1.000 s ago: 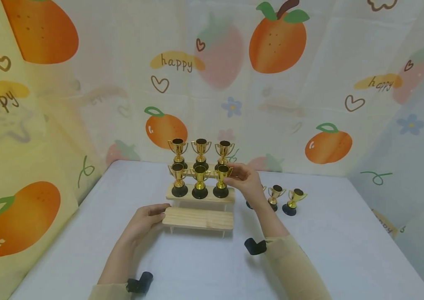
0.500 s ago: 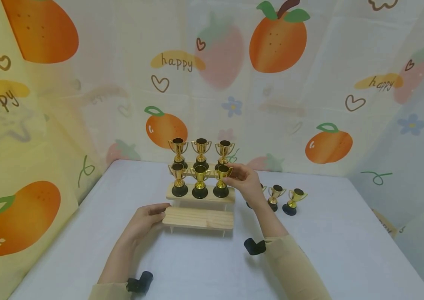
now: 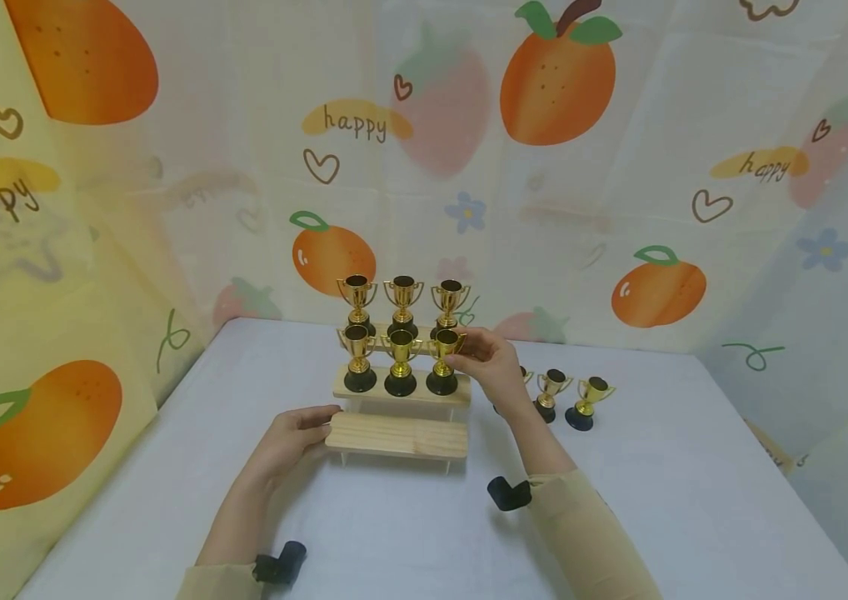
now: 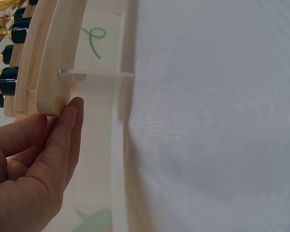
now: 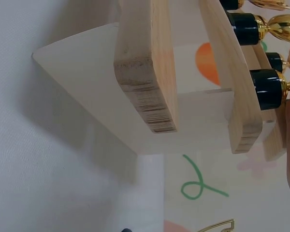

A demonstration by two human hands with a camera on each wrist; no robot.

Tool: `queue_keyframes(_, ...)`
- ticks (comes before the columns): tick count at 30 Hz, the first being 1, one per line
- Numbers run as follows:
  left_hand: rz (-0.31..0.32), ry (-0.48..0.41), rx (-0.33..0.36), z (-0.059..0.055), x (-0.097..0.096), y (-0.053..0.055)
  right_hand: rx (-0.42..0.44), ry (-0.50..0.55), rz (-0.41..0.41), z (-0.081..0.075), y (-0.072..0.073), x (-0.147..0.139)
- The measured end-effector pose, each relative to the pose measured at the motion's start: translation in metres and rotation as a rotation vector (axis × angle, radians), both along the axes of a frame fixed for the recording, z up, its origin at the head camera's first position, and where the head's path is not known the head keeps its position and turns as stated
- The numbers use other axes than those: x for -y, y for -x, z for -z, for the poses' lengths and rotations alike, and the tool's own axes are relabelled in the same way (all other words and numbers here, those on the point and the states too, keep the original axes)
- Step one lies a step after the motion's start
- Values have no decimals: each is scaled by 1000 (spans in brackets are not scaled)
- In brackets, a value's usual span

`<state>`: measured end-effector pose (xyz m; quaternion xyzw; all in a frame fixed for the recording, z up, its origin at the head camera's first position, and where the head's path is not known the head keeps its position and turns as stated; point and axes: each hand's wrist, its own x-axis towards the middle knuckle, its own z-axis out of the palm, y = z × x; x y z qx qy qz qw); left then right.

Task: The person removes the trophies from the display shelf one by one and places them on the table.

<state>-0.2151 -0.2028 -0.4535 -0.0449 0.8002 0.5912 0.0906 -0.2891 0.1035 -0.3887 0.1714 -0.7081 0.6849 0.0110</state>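
A three-tier display stand with light wooden shelves (image 3: 396, 436) stands mid-table. My left hand (image 3: 291, 446) pinches the left end of its lowest shelf; in the left wrist view the thumb is on one side of the board (image 4: 52, 96) and fingers are on the other. At the right end of the middle tier, my right hand (image 3: 495, 367) holds a small gold trophy (image 3: 442, 382) by its cup and handle. Its black base (image 5: 267, 89) is upright on the shelf. Two more trophies (image 3: 400, 383) share that tier, and three (image 3: 402, 292) line the top one.
Right of the stand, more gold trophies (image 3: 580, 417) stand on the white tablecloth (image 3: 664, 500), one partly hidden behind my right wrist. A curtain printed with fruit (image 3: 555, 83) hangs behind the table and along its sides.
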Motion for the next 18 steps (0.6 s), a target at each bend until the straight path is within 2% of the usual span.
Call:
queue_keyframes(9, 4, -22, -2, 1, -1, 1, -2, -7, 21, 1, -2, -1)
queue_keyframes(18, 8, -3, -7, -1, 0, -1, -7, 5, 33, 1, -4, -4)
